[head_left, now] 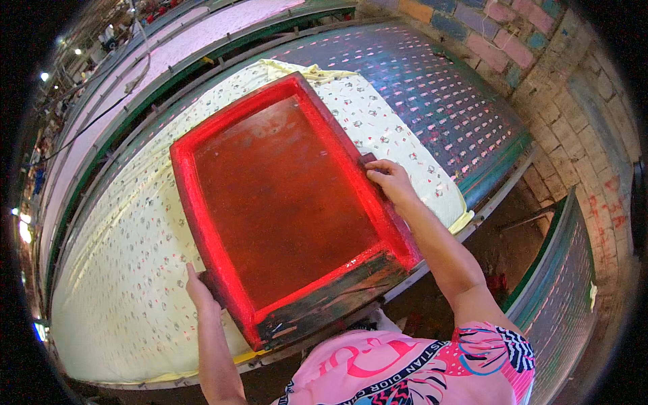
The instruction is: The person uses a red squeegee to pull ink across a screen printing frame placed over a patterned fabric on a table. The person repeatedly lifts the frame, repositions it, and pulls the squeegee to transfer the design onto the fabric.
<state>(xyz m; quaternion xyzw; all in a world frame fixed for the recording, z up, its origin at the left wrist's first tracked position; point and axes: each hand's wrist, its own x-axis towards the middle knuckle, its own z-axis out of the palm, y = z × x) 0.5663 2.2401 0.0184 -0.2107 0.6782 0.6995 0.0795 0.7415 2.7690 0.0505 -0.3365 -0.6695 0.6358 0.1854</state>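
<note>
A large screen printing frame [287, 199] spans the middle of the view, tilted, with bright red borders around a dark red-brown mesh. Its near end is a dark, worn wooden bar [331, 297]. Gripping a small block on the frame's left side is my left hand [200, 289], its fingers partly hidden beneath. My right hand [390, 181] closes around a similar dark block on the right side. Under the frame lies pale cream fabric [128, 270] printed with small dark and red motifs. Whether the frame touches the fabric cannot be told.
The fabric covers part of a long dark table [439, 94], whose bare far part carries rows of small pale prints. Another long table with pink cloth [182, 47] runs along the left. A brick wall [574, 128] and a leaning green-edged panel [560, 270] stand on the right.
</note>
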